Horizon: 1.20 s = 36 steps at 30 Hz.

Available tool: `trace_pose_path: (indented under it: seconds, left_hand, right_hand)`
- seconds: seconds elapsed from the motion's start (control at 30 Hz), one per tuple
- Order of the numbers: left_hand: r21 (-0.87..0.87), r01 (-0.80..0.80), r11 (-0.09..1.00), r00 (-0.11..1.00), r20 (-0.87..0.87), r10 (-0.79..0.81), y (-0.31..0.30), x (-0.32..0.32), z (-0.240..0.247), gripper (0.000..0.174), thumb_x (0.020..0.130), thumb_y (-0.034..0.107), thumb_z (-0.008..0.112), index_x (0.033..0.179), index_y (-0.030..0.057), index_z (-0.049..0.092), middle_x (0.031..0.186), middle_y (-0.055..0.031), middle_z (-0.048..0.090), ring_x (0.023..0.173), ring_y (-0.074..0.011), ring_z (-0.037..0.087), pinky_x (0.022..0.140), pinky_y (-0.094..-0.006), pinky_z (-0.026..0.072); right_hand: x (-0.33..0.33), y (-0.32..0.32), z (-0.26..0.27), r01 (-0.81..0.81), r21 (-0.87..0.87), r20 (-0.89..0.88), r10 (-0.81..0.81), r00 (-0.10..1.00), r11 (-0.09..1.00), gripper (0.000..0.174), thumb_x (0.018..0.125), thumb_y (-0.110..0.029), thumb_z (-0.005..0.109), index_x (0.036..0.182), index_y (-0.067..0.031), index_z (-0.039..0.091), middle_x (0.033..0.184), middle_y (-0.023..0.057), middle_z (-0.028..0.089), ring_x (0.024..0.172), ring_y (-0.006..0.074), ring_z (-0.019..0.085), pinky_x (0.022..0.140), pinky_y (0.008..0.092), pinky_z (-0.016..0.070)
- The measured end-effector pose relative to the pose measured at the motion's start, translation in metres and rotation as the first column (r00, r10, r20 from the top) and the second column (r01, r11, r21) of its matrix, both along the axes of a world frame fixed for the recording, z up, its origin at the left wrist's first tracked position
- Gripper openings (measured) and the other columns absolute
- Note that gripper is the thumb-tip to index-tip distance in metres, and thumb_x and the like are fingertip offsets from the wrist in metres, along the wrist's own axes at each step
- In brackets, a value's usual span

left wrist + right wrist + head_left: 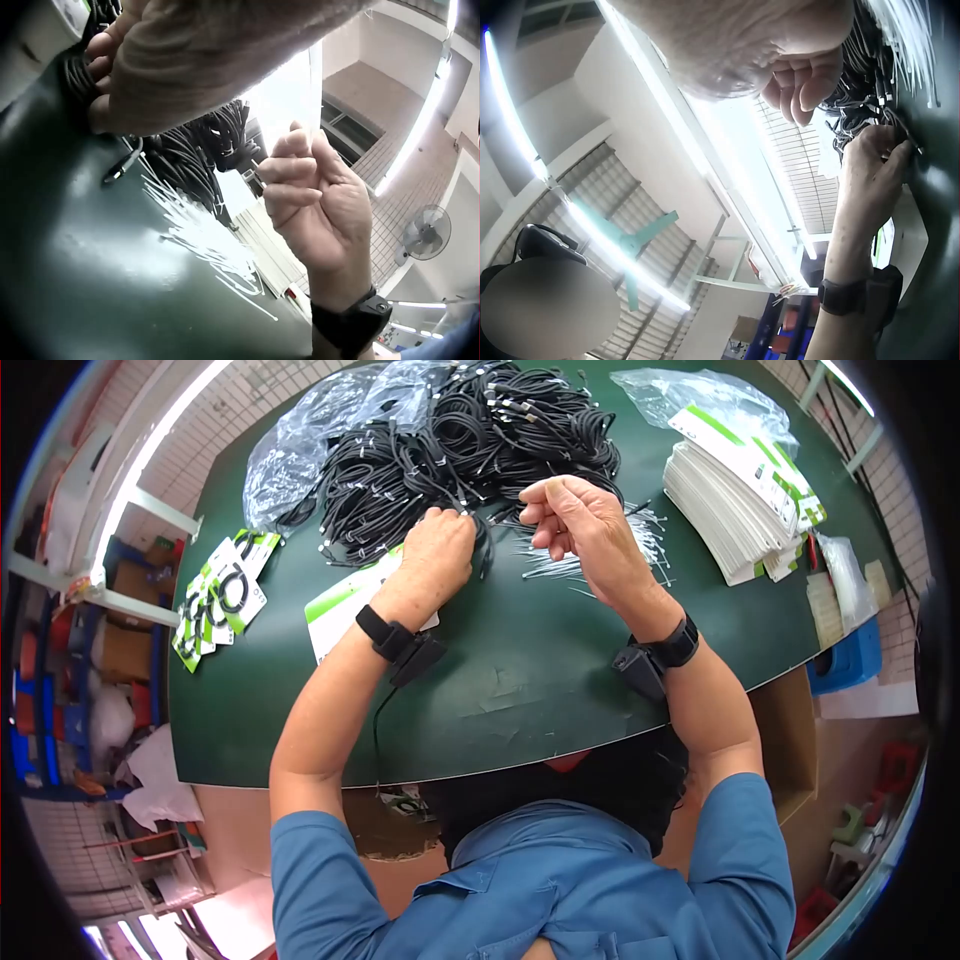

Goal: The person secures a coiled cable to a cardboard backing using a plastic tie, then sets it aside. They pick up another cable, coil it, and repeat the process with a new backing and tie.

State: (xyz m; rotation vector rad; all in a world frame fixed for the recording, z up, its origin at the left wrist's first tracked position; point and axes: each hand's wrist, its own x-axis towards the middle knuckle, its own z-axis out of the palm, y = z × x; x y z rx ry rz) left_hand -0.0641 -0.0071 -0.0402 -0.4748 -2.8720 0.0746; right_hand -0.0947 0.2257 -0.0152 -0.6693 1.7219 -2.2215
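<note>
Probably to keep loops gathered, the left hand (435, 558) clamps its fingers on a black cable coil (76, 81) at twelve o'clock. The right hand (592, 535) curls its fingers, any pinch unclear; white cable ties (202, 236) lie at one, presumably for reach.

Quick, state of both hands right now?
Left hand: closed, holding a cable coil.
Right hand: raised, fingers bent; can't tell whether it holds anything.

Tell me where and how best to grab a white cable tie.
Probably pinch one of the white cable ties by a loose end, coming from the heap's near side: thin ends fan out over the green table there, while the middles overlap.
</note>
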Motion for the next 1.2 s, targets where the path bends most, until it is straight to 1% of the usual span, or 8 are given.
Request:
trace_pose_path:
  seconds: [0.1, 0.23, 0.33, 0.5, 0.6, 0.63, 0.73, 1.2]
  left_hand:
    - [-0.01, 0.014, 1.0, 0.999, 0.034, -0.014, -0.009, -0.003, 0.004, 0.014, 0.086, 0.01, 0.072, 0.095, -0.0004, 0.071, 0.097, -0.0169, 0.073, 0.095, -0.0375, 0.069, 0.087, -0.0445, 0.0564]
    - [0.36, -0.135, 0.923, 0.984, 0.16, 0.082, -0.01, 0.006, 0.029, 0.012, 0.09, 0.008, 0.069, 0.097, -0.0021, 0.069, 0.099, -0.0142, 0.075, 0.093, -0.0303, 0.072, 0.086, -0.0399, 0.058]
    - [0.838, -0.329, 0.435, 0.924, 0.381, -0.035, -0.017, 0.012, 0.047, 0.01, 0.096, 0.005, 0.064, 0.1, -0.003, 0.068, 0.101, -0.0105, 0.076, 0.09, -0.0198, 0.072, 0.083, -0.0341, 0.058]
    - [0.985, -0.152, 0.077, 0.973, 0.163, -0.164, 0.002, 0.038, 0.06, 0.012, 0.1, 0.003, 0.06, 0.107, -0.0022, 0.069, 0.102, -0.0073, 0.075, 0.09, -0.0118, 0.068, 0.083, -0.0294, 0.0568]
    - [0.895, 0.031, 0.444, 0.999, -0.013, -0.042, 0.02, 0.056, 0.065, 0.016, 0.095, -0.001, 0.063, 0.109, -0.0001, 0.07, 0.099, -0.0086, 0.073, 0.093, -0.0183, 0.069, 0.082, -0.0322, 0.0565]
    - [0.901, 0.031, 0.432, 0.999, -0.014, -0.041, 0.022, 0.057, 0.066, 0.016, 0.095, -0.001, 0.063, 0.109, -0.0001, 0.07, 0.099, -0.0086, 0.073, 0.093, -0.0183, 0.069, 0.082, -0.0322, 0.0565]
    - [0.365, 0.398, 0.842, 0.895, -0.358, -0.267, 0.023, 0.058, 0.067, 0.024, 0.084, -0.006, 0.067, 0.107, 0.0012, 0.071, 0.094, -0.008, 0.068, 0.096, -0.025, 0.067, 0.081, -0.0361, 0.0563]
    - [0.227, 0.488, 0.843, 0.832, -0.413, -0.371, 0.029, 0.073, 0.07, 0.017, 0.07, 0.006, 0.069, 0.086, 0.0039, 0.068, 0.093, -0.0063, 0.06, 0.1, -0.0249, 0.066, 0.083, -0.0376, 0.0574]
  right_hand:
    - [-0.002, 0.001, 0.001, -0.011, 0.007, -0.049, 0.011, 0.999, 1.0, 0.037, 0.114, -0.033, 0.049, 0.116, -0.0023, 0.07, 0.096, 0.0031, 0.071, 0.075, 0.0056, 0.064, 0.061, 0.0196, 0.0509]
    - [-0.002, 0.003, 0.003, -0.005, 0.018, -0.025, 0.005, 1.0, 1.0, 0.039, 0.114, -0.034, 0.049, 0.115, -0.0015, 0.07, 0.094, 0.0031, 0.071, 0.074, 0.0053, 0.064, 0.06, 0.0197, 0.0508]
    - [0.001, 0.002, 0.003, 0.006, 0.021, -0.023, -0.005, 1.0, 1.0, 0.04, 0.114, -0.035, 0.049, 0.114, -0.0008, 0.07, 0.094, 0.0031, 0.071, 0.074, 0.0052, 0.063, 0.06, 0.0198, 0.0509]
    - [0.003, 0.002, 0.005, -0.066, 0.049, 0.026, 0.064, 0.998, 0.997, 0.042, 0.114, -0.036, 0.05, 0.113, 0.0002, 0.071, 0.094, 0.0035, 0.071, 0.073, 0.0052, 0.063, 0.06, 0.02, 0.0507]
    - [0.006, 0.002, 0.01, -0.138, 0.026, 0.098, 0.134, 0.986, 0.99, 0.043, 0.113, -0.037, 0.051, 0.113, 0.0009, 0.07, 0.095, 0.0039, 0.071, 0.073, 0.0051, 0.062, 0.059, 0.0203, 0.05]
    - [0.007, 0.002, 0.011, -0.17, 0.011, 0.136, 0.167, 0.976, 0.985, 0.043, 0.113, -0.038, 0.051, 0.113, 0.0012, 0.07, 0.096, 0.0042, 0.071, 0.073, 0.005, 0.062, 0.058, 0.0204, 0.0497]
    - [0.008, 0.003, 0.012, -0.206, -0.027, 0.155, 0.207, 0.966, 0.978, 0.043, 0.112, -0.038, 0.054, 0.116, 0.0021, 0.07, 0.098, 0.005, 0.072, 0.07, 0.0044, 0.06, 0.056, 0.0199, 0.0481]
    - [0.02, 0.006, 0.028, -0.32, -0.026, 0.309, 0.312, 0.898, 0.947, 0.046, 0.109, -0.035, 0.06, 0.133, 0.0046, 0.063, 0.093, 0.0012, 0.072, 0.055, -0.0006, 0.045, 0.048, 0.0173, 0.0351]
